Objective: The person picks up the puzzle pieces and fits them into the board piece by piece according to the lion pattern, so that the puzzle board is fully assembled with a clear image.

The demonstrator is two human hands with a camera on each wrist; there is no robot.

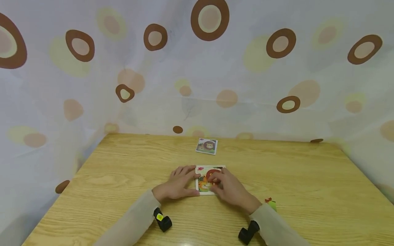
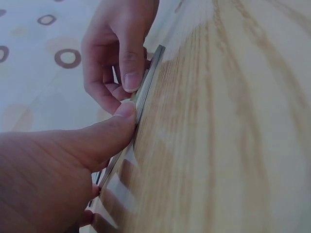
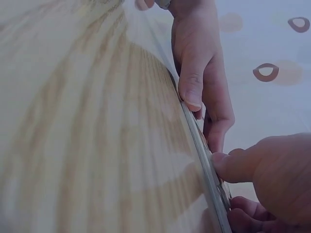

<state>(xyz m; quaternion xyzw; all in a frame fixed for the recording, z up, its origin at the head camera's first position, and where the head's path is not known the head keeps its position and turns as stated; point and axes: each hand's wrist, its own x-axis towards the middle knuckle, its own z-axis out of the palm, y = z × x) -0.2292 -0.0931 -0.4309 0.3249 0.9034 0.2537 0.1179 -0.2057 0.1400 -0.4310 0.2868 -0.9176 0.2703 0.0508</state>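
A small square jigsaw puzzle point(image 1: 204, 186) in a white frame lies on the wooden table, showing a brown-maned lion and an orange cub. My left hand point(image 1: 178, 182) rests at its left side, fingers spread, with the thumb along the near left corner and the index fingertip on the frame's left border. Over the right half bends my right hand point(image 1: 229, 186), its index finger and thumb down on the picture; the part beneath is hidden, and whether they pinch a piece I cannot tell. In the right wrist view, the right thumb point(image 3: 222, 164) touches the puzzle's edge.
Beyond the puzzle lies a square picture card point(image 1: 207, 146) with a similar lion scene. A loose green and red piece point(image 1: 271, 204) sits beside the right sleeve, partly covered by it. A patterned white cloth point(image 1: 203, 112) hangs behind the table.
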